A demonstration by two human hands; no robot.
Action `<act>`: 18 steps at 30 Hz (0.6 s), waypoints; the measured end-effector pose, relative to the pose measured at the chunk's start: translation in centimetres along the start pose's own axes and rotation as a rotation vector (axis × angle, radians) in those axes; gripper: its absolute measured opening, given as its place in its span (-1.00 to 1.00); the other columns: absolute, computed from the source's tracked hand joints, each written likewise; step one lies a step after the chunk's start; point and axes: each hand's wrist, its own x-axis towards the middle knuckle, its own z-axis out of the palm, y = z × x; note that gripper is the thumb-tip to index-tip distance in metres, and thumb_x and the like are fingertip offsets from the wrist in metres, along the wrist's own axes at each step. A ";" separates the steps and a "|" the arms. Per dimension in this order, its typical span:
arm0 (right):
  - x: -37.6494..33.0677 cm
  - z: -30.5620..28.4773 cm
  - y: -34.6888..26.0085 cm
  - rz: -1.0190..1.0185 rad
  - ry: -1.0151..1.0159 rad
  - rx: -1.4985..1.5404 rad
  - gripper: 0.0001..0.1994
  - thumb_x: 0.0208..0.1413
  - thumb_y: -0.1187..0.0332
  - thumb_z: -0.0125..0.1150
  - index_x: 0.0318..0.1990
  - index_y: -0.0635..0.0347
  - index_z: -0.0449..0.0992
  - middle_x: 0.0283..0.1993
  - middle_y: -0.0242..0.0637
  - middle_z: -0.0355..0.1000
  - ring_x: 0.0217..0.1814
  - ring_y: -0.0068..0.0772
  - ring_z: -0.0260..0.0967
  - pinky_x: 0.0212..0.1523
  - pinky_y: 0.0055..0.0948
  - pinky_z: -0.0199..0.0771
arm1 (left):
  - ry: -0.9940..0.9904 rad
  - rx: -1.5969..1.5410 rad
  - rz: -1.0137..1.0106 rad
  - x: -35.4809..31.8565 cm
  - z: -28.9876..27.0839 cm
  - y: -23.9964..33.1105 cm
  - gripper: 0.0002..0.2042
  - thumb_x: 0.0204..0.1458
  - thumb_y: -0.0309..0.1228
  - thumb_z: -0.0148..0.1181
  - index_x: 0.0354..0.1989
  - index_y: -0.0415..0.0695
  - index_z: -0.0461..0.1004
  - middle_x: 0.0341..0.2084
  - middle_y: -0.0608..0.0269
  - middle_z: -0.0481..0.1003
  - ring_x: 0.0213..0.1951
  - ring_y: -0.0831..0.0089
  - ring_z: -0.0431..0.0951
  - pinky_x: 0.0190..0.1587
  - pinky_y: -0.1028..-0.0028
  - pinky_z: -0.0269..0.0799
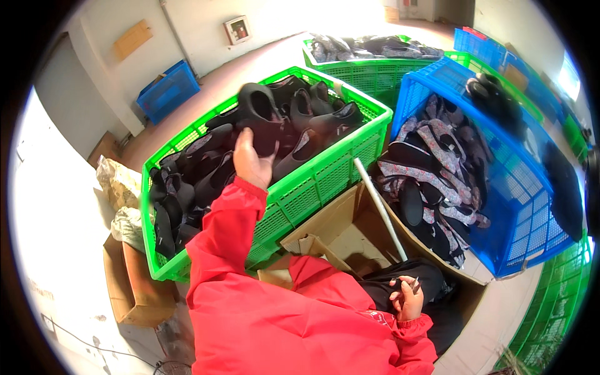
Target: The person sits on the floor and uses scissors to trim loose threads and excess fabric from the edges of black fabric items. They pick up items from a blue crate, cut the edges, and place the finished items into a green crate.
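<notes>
My left hand (253,164) reaches over the green crate and grips a black slip-on shoe (259,109), its thumb on the near side and its fingers hidden behind. The shoe's opening faces up, above the other black shoes (206,147) heaped in the green crate (312,181). Near my lap, my right hand (407,302) is closed around a small pointed metal tool (415,284). Only its tip shows, so its exact kind cannot be told.
An open cardboard box (350,234) stands before me, with a pale pole (380,209) leaning in it. At right, a tilted blue crate (519,231) adjoins a pile of patterned shoe parts (437,162). Another filled green crate (375,72) stands behind; a blue bin (167,92) sits by the wall.
</notes>
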 end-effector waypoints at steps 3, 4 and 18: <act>0.0 0.5 -0.2 0.015 -0.007 -0.034 -0.88 0.25 0.44 0.01 -0.10 0.18 0.40 -0.23 -0.08 0.52 -0.59 -0.47 0.46 -0.81 -0.67 0.10 | 0.171 0.025 0.236 4.0 -5.3 3.4 -0.77 0.17 -0.25 0.05 -0.05 0.00 0.45 -0.13 0.31 0.53 -0.10 0.31 0.53 -0.08 0.08 0.45; 0.1 0.6 0.0 0.021 -0.006 -0.039 -0.87 0.25 0.44 0.01 -0.09 0.18 0.40 -0.23 -0.07 0.51 -0.60 -0.47 0.45 -0.81 -0.67 0.10 | 0.226 0.032 0.296 4.7 -7.8 4.9 -0.77 0.16 -0.24 0.06 -0.06 -0.01 0.45 -0.13 0.30 0.53 -0.11 0.29 0.53 -0.11 0.07 0.48; 0.0 2.7 -0.5 0.093 -0.102 -0.123 -0.88 0.25 0.44 0.01 -0.09 0.17 0.39 -0.23 -0.09 0.51 -0.63 -0.50 0.43 -0.83 -0.69 0.04 | 0.599 -0.085 0.387 -2.0 -30.1 18.7 -0.76 0.18 -0.20 0.01 -0.14 -0.05 0.48 -0.20 0.22 0.54 -0.19 0.19 0.56 -0.20 0.08 0.58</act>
